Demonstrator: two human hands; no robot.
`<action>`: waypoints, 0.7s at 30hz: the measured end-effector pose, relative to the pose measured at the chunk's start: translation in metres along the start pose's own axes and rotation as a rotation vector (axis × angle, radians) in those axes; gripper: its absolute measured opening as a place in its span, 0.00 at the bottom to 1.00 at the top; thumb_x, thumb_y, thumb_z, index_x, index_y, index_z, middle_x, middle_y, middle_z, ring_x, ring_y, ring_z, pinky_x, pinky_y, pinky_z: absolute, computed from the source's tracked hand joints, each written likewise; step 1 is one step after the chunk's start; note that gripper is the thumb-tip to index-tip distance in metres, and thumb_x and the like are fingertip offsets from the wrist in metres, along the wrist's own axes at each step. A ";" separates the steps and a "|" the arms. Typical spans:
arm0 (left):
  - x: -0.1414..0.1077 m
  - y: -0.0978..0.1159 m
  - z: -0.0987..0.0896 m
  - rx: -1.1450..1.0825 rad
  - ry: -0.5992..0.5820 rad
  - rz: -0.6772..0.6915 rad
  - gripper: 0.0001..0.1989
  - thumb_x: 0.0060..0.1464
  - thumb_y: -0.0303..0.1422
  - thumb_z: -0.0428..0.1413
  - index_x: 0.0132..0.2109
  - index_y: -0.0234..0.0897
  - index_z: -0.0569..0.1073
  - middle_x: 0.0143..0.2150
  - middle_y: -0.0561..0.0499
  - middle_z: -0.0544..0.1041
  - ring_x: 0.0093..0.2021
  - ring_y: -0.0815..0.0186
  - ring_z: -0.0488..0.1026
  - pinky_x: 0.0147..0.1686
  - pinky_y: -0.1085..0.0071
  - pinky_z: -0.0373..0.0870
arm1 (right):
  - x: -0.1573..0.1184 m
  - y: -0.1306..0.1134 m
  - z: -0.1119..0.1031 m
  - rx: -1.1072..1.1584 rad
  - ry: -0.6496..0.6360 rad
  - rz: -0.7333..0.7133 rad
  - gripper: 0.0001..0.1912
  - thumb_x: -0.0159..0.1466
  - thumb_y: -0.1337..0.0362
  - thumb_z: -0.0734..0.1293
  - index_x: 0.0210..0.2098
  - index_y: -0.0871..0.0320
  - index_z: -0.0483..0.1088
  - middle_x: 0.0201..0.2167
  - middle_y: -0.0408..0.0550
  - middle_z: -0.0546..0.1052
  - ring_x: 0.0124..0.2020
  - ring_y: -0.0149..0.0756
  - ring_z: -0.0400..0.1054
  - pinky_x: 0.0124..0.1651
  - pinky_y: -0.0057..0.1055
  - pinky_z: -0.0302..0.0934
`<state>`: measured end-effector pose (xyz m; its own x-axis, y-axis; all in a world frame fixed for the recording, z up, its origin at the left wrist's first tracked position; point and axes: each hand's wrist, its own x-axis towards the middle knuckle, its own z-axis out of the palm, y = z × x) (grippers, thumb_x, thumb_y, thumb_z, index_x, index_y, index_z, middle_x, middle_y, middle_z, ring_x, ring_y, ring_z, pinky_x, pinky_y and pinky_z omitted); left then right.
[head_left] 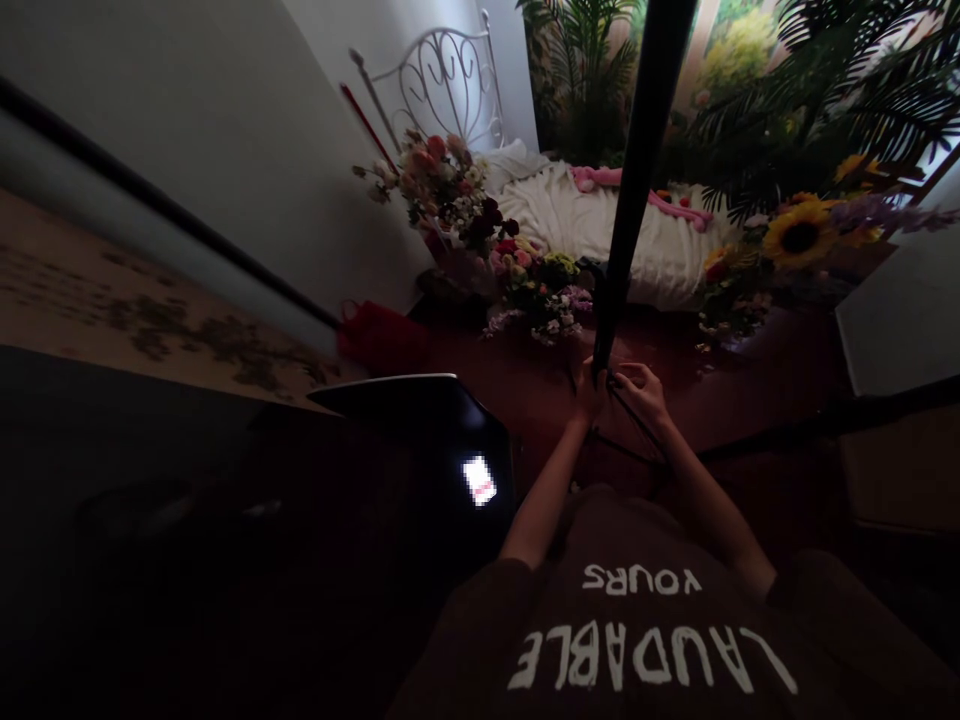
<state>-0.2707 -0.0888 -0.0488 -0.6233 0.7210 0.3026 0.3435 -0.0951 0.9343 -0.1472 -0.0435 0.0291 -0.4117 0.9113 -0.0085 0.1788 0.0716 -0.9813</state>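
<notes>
A black tripod stand [634,180] rises in front of me, its long pole leaning slightly to the right toward the top of the head view. Low on the pole, my left hand [588,396] is closed around it. Close beside it, my right hand [642,392] has its fingers bent and pinched at a small dark knob [613,382] on the stand's side. Thin tripod legs spread out below both hands, partly lost in the dark. The exact contact of the right fingertips is hard to see.
Bunches of flowers [540,290] and a white-draped bed [570,215] lie beyond the stand. Sunflowers [799,235] stand at right. A black panel with a lit patch [478,480] is at my left, near a red bag [379,335]. Dark poles cross both sides.
</notes>
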 end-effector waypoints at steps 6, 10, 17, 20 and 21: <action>0.000 0.007 0.000 -0.020 0.002 0.020 0.25 0.62 0.51 0.44 0.55 0.37 0.66 0.47 0.44 0.75 0.44 0.65 0.73 0.47 0.68 0.69 | 0.007 0.003 -0.008 0.059 -0.077 0.147 0.23 0.49 0.48 0.75 0.36 0.60 0.75 0.34 0.50 0.81 0.32 0.36 0.75 0.25 0.24 0.64; -0.013 -0.003 0.002 -0.033 0.009 -0.055 0.22 0.64 0.47 0.43 0.54 0.37 0.66 0.50 0.43 0.74 0.50 0.64 0.72 0.52 0.66 0.67 | -0.011 0.020 -0.010 0.105 -0.130 0.273 0.22 0.52 0.47 0.72 0.36 0.59 0.74 0.27 0.47 0.80 0.21 0.29 0.70 0.19 0.21 0.59; -0.085 -0.046 -0.004 0.172 -0.184 -0.518 0.13 0.61 0.32 0.49 0.50 0.31 0.69 0.50 0.38 0.75 0.50 0.61 0.73 0.53 0.61 0.68 | -0.057 0.083 -0.056 0.167 -0.044 0.527 0.15 0.53 0.56 0.73 0.34 0.59 0.73 0.27 0.48 0.81 0.21 0.30 0.73 0.22 0.23 0.65; -0.097 -0.047 0.005 0.157 -0.341 -0.522 0.08 0.58 0.32 0.52 0.42 0.34 0.73 0.43 0.45 0.78 0.45 0.63 0.75 0.50 0.65 0.70 | -0.067 0.104 -0.096 0.176 0.092 0.579 0.13 0.52 0.58 0.74 0.33 0.59 0.73 0.26 0.49 0.80 0.22 0.32 0.73 0.22 0.24 0.65; -0.095 -0.045 0.011 0.154 -0.389 -0.497 0.08 0.59 0.32 0.52 0.42 0.35 0.73 0.43 0.47 0.78 0.45 0.64 0.75 0.50 0.66 0.70 | -0.070 0.109 -0.110 0.198 0.159 0.579 0.13 0.52 0.58 0.74 0.32 0.58 0.73 0.26 0.48 0.80 0.22 0.32 0.73 0.23 0.24 0.66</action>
<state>-0.2187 -0.1452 -0.1215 -0.4436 0.8527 -0.2761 0.1948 0.3924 0.8989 -0.0007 -0.0546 -0.0557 -0.1570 0.8299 -0.5353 0.1578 -0.5140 -0.8431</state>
